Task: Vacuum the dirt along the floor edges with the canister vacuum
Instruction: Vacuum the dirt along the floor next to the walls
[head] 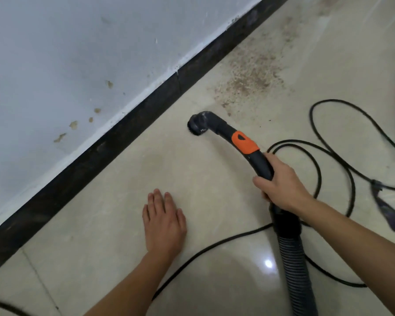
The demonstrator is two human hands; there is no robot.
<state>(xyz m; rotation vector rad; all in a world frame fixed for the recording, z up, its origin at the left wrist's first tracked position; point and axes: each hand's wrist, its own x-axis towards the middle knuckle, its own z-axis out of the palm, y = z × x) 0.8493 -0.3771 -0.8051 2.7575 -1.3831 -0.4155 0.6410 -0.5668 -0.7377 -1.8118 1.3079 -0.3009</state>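
Note:
My right hand (281,183) grips the curved black vacuum handle (258,163), which carries an orange band (244,142). Its round brush nozzle (197,124) touches the beige tiled floor a short way from the black skirting board (114,137). A ribbed black hose (294,263) runs from the handle toward me. Brown dirt (251,74) is scattered on the floor beyond the nozzle, along the skirting. My left hand (163,221) rests flat on the floor with straight fingers, to the left of the hose.
A black power cord (328,156) loops over the floor on the right and passes under my arms. A dark plug or strap (388,213) lies at the right edge. The stained white wall (78,65) fills the upper left.

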